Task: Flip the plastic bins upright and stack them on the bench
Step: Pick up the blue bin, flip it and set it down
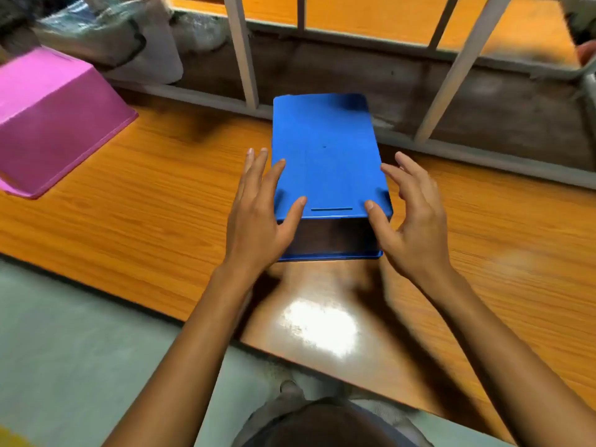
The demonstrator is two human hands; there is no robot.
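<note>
1. We see a blue plastic bin (325, 156) lying upside down in the middle of an orange wood-grain bench (145, 214), its flat base facing up and its rim down on the surface.
2. The near end wall of the blue bin is in shadow, and the rim lip shows along its bottom edge.
3. Our left hand (258, 217) is at the bin's left near corner, fingers spread and loose; the thumb and forefinger lie on the base, while the other fingers run down beside the left wall.
4. Our right hand (409, 221) is at the right near corner, fingers splayed and slightly curled; the thumb touches the base edge, and the forefinger tip is at the right edge.
5. Neither hand has closed into a grasp; both are open and only lightly touching the bin.
6. A pink plastic bin (54, 121) also lies upside down, well apart at the far left of the bench, tilted in the wide-angle view.
7. Behind the bench, pale metal rails (245, 53) rise, with a grey bag (129, 37) beyond the pink bin.
8. A bright glare patch (319, 327) sits on the bench just in front of the blue bin, between our forearms.
</note>
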